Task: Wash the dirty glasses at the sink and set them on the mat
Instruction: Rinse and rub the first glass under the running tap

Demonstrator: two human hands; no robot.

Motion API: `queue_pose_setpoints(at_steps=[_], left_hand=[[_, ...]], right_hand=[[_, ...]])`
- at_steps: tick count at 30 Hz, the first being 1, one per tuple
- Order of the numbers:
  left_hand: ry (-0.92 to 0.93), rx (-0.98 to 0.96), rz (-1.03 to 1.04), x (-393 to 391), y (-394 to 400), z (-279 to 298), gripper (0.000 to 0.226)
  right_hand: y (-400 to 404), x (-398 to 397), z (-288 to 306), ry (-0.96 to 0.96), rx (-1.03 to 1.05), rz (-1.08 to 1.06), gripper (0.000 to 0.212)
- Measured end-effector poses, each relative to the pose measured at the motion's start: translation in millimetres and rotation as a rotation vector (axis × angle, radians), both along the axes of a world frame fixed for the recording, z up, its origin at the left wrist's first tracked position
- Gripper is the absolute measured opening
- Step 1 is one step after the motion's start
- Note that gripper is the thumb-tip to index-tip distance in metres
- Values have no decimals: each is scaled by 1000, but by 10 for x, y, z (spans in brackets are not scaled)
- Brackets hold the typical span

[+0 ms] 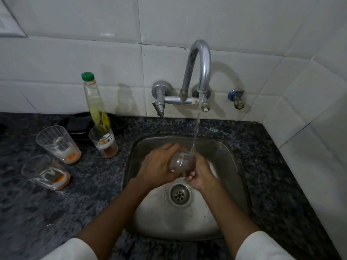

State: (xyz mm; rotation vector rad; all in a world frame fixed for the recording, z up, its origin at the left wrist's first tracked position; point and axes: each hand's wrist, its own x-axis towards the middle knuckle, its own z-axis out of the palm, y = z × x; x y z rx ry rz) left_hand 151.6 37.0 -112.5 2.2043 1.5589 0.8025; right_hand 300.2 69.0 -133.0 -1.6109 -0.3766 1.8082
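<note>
Both hands hold one clear glass (181, 162) over the steel sink (223, 151), tipped on its side under the running water. My left hand (159, 166) wraps its body from the left. My right hand (200, 174) grips it from the right and below. The stream from the curved tap (201, 62) lands on the glass's upper right side. On the counter to the left stand three dirty glasses with orange-brown dregs and foam: one at the back (104, 141), one in the middle (59, 145), one nearest (46, 172). No mat is in view.
A green-capped bottle (93, 98) of yellowish liquid stands behind the glasses, beside a dark pan (78, 124). The drain (179, 194) lies below my hands. Dark speckled granite (266, 166) surrounds the sink. White tiled walls close the back and right, with a small valve (237, 99).
</note>
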Motion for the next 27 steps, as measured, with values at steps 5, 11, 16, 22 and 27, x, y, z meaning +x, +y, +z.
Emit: queue_pose_setpoints(at_steps=[5, 11, 16, 22, 27], left_hand=[[41, -87, 69, -296, 62, 54, 63], [-69, -152, 226, -575, 84, 223, 65], [-13, -198, 288, -823, 159, 352, 59], [101, -204, 222, -978, 215, 444, 63], [84, -193, 184, -1047, 251, 507, 59]], right_hand=[[53, -206, -106, -264, 185, 43, 31], [62, -247, 92, -175, 250, -71, 21], [290, -608, 516, -851, 729, 363, 21], [688, -1049, 837, -1610, 917, 577, 58], [799, -1115, 742, -1235, 765, 374, 59]])
